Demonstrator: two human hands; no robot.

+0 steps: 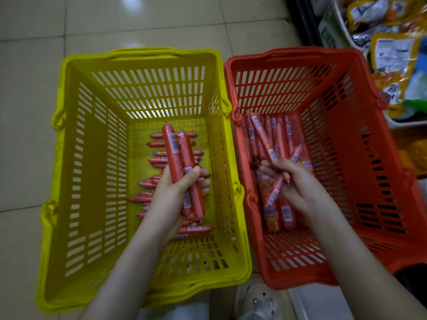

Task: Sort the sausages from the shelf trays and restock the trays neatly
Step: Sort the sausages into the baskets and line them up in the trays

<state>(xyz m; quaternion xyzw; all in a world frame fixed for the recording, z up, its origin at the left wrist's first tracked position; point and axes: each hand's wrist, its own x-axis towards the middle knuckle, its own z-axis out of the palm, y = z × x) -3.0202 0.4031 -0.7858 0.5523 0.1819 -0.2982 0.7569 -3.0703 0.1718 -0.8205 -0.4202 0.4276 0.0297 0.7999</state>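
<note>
Two baskets stand side by side on the floor. Over the yellow basket (69, 158), my left hand (178, 192) grips two or three thick red sausages (175, 155) lengthwise. Several more sausages (159, 161) lie stacked crosswise on the basket's bottom. Over the orange basket (346, 158), my right hand (293, 179) pinches a few thin pink sausages (263, 139) that fan out from my fingers. Below lie several loose sausages of mixed sizes (286, 213), some with orange labels.
Shelf trays with yellow and orange packaged goods (392, 54) run along the right edge, close to the orange basket. Pale floor tiles (30, 88) surround the baskets on the left and far side. A shoe (258, 301) shows at the bottom between the baskets.
</note>
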